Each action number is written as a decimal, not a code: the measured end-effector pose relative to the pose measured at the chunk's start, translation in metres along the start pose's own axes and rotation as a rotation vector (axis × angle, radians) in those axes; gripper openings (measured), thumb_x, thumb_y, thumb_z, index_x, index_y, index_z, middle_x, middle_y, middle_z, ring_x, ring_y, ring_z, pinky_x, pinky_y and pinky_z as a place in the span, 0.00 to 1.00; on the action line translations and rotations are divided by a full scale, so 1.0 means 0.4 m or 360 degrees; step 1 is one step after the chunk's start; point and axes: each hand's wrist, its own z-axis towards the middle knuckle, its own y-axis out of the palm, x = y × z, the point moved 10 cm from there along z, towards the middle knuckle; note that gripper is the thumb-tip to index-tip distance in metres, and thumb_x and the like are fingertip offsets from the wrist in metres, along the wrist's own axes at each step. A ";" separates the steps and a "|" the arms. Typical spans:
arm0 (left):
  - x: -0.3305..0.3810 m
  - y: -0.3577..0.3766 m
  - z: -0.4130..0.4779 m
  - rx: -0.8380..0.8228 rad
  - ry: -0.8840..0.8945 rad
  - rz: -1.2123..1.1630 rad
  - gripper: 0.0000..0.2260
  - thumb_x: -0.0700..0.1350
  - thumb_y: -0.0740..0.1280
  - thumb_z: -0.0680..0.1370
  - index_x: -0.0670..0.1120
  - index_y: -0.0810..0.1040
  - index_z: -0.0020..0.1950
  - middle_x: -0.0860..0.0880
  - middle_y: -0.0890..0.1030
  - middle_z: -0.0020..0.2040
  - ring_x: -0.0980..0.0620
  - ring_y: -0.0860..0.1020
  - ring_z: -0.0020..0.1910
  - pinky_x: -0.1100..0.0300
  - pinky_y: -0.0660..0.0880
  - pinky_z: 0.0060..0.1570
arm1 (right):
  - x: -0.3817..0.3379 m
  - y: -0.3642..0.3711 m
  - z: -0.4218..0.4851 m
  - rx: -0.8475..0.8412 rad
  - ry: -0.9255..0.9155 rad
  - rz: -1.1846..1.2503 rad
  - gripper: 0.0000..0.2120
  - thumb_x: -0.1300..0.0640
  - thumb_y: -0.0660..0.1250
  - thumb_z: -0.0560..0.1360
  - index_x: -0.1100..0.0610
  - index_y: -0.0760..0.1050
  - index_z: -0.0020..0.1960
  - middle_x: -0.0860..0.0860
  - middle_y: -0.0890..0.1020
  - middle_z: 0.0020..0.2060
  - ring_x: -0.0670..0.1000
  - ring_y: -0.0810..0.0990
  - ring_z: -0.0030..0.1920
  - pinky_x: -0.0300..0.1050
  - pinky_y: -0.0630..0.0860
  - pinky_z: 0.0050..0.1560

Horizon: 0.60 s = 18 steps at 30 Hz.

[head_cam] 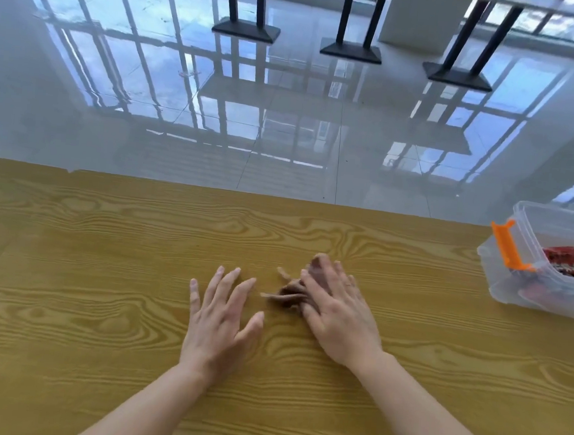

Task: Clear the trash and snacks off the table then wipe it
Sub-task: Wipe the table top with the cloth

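Overall: a person leans over a wood-grain worktop with both bare forearms stretched forward.
Task's thing: a small brown crumpled wad lies mid-worktop. It is too blurred to tell whether it is cloth or paper.
Right hand: it rests on the wad, with its fingers laid fairly straight over the wad's right side, pressing and not clenched.
Left hand: it is flat and released, fingers spread, holding nothing.
Key relation: the wad sits between the two hands, under the right hand and just beside the left thumb. Its loose ends trail towards the left hand.
Nearer hand: the right, already in contact.
Container: a see-through tub with an orange clip stands at the worktop's right edge, well apart. It holds red packets.
Likely step: probably wiping, or gathering the wad.
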 end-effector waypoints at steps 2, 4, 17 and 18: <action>-0.056 -0.039 -0.013 0.0012 0.0103 0.0023 0.29 0.65 0.50 0.76 0.57 0.63 0.75 0.52 0.56 0.79 0.55 0.41 0.78 0.40 0.38 0.74 | 0.088 -0.020 0.040 0.0074 0.0382 0.0012 0.28 0.40 0.49 0.81 0.44 0.50 0.79 0.52 0.42 0.80 0.55 0.40 0.79 0.53 0.41 0.78; -0.177 -0.101 -0.026 0.0088 0.0108 0.0264 0.29 0.67 0.49 0.77 0.57 0.62 0.76 0.51 0.57 0.79 0.52 0.44 0.78 0.37 0.40 0.74 | 0.072 -0.022 0.105 0.0117 0.0598 0.0022 0.28 0.41 0.48 0.82 0.49 0.51 0.79 0.57 0.48 0.79 0.58 0.45 0.79 0.56 0.44 0.78; -0.492 -0.233 -0.092 0.0153 -0.0176 0.0218 0.30 0.62 0.52 0.76 0.53 0.60 0.77 0.48 0.59 0.78 0.51 0.49 0.78 0.38 0.43 0.74 | -0.586 0.110 0.144 -0.0054 -0.0642 0.0093 0.22 0.42 0.50 0.83 0.41 0.59 0.76 0.46 0.54 0.79 0.49 0.42 0.79 0.51 0.44 0.78; -0.491 -0.229 -0.094 0.0132 -0.0166 0.0223 0.29 0.61 0.52 0.76 0.53 0.61 0.76 0.47 0.59 0.78 0.50 0.49 0.78 0.37 0.44 0.74 | -0.553 0.113 0.082 -0.0069 -0.0655 0.0070 0.22 0.43 0.50 0.83 0.42 0.59 0.77 0.46 0.54 0.79 0.48 0.43 0.79 0.50 0.46 0.78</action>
